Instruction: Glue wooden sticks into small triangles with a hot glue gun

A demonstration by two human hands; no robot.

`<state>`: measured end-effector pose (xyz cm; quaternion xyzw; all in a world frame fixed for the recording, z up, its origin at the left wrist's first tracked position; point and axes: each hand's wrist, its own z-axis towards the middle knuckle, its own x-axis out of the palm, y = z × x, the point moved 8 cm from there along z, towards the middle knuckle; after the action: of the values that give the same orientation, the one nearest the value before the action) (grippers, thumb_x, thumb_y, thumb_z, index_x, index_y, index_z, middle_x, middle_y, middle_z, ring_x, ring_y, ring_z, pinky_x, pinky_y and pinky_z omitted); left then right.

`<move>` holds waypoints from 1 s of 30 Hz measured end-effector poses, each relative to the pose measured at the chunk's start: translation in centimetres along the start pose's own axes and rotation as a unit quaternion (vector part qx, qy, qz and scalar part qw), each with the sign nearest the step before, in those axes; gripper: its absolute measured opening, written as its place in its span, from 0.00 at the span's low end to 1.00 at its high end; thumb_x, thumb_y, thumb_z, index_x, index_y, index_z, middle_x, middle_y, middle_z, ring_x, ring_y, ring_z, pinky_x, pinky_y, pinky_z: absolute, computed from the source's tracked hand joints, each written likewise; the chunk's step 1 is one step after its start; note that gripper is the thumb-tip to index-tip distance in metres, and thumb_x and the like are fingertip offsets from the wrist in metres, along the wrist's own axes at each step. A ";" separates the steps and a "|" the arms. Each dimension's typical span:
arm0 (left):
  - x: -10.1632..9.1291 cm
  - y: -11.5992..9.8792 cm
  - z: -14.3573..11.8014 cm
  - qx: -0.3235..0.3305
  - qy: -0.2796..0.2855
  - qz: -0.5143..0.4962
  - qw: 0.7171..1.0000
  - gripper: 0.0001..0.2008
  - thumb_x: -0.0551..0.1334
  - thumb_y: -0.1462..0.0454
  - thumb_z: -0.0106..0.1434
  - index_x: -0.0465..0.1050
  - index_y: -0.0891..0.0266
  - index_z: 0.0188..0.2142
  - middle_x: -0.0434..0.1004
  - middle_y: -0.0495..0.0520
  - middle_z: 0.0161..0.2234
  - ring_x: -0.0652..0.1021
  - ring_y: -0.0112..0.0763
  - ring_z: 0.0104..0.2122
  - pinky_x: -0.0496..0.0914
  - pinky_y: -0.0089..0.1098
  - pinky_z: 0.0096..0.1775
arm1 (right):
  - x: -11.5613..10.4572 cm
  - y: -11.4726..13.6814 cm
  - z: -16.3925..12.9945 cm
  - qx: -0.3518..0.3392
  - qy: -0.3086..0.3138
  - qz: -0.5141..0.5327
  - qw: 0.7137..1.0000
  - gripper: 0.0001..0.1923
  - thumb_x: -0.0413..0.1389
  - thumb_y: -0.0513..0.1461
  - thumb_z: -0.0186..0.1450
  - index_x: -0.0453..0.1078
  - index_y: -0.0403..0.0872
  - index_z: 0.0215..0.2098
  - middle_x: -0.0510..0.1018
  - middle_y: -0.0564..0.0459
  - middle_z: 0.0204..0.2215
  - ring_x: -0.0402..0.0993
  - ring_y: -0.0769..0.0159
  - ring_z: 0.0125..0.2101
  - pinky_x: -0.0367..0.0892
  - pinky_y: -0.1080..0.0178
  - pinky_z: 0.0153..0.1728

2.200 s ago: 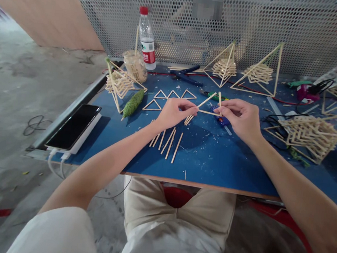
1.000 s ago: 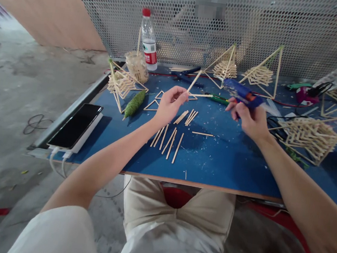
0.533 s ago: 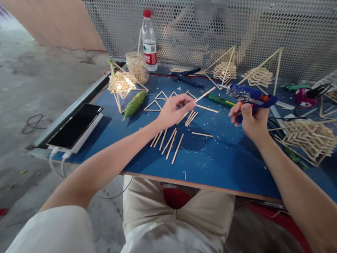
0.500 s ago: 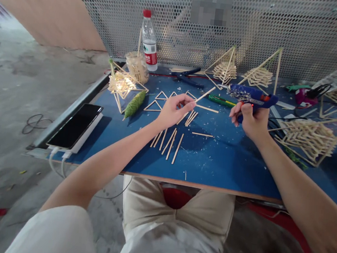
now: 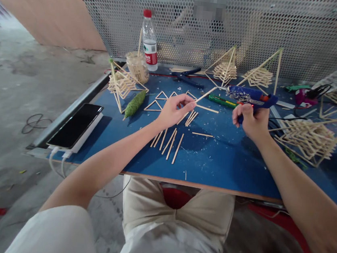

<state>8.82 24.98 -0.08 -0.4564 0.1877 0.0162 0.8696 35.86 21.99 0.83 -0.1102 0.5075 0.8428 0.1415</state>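
We pinch a stick (image 5: 206, 94) in our left hand (image 5: 172, 110), grip the glue gun (image 5: 251, 96) in our right hand (image 5: 250, 118); triangles (image 5: 162, 99) lie finished, sticks (image 5: 169, 136) remain near the desk's (image 5: 213, 164) front edge.

Matt wooden sticks (image 5: 171, 140) lie on a smooth blue tabletop (image 5: 228, 161) before perforated metal mesh (image 5: 303, 32).

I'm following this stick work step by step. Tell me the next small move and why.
Probably bring the glue gun nozzle to the raised tip of the stick. The left hand pinches a stick joined to another into a V, with one tip up toward the gun; the right hand holds the gun level, its nozzle just short of that tip.
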 end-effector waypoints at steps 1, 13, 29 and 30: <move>0.0 0.0 0.0 0.000 0.000 -0.001 1.000 0.15 0.67 0.49 0.72 0.81 0.58 0.39 0.86 0.53 0.34 0.80 0.31 0.33 0.72 0.34 0.38 | 0.0 0.1 0.0 -0.001 -0.003 0.008 1.000 0.33 0.57 0.72 0.68 0.66 0.58 0.23 0.74 0.51 0.22 0.69 0.58 0.20 0.62 0.50 0.19; 0.0 0.3 0.1 0.022 -0.001 -0.013 1.000 0.15 0.68 0.50 0.72 0.83 0.59 0.39 0.86 0.53 0.34 0.79 0.29 0.32 0.71 0.33 0.37 | 0.1 -0.1 0.1 -0.038 0.011 0.041 0.998 0.32 0.60 0.66 0.73 0.70 0.55 0.22 0.73 0.53 0.19 0.67 0.64 0.16 0.58 0.53 0.16; -1.7 3.1 0.0 -0.158 -0.162 -0.217 0.950 0.09 0.70 0.60 0.71 0.85 0.57 0.34 0.84 0.51 0.32 0.72 0.23 0.27 0.65 0.27 0.29 | -0.2 0.8 0.0 -0.040 -0.021 0.036 0.998 0.28 0.63 0.68 0.69 0.79 0.55 0.32 0.77 0.51 0.24 0.69 0.64 0.20 0.59 0.55 0.20; -1.9 3.1 -0.1 -0.160 -0.173 -0.212 0.948 0.09 0.70 0.61 0.71 0.85 0.57 0.34 0.84 0.51 0.32 0.72 0.23 0.27 0.66 0.27 0.29 | -0.1 0.8 -0.1 -0.039 -0.024 0.040 0.998 0.28 0.62 0.68 0.69 0.79 0.56 0.31 0.78 0.51 0.25 0.69 0.64 0.20 0.59 0.55 0.20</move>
<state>6.42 26.98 -1.86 -0.6088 -0.0717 -0.0604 0.7878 35.71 21.55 1.52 -0.0751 0.4752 0.8691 0.1148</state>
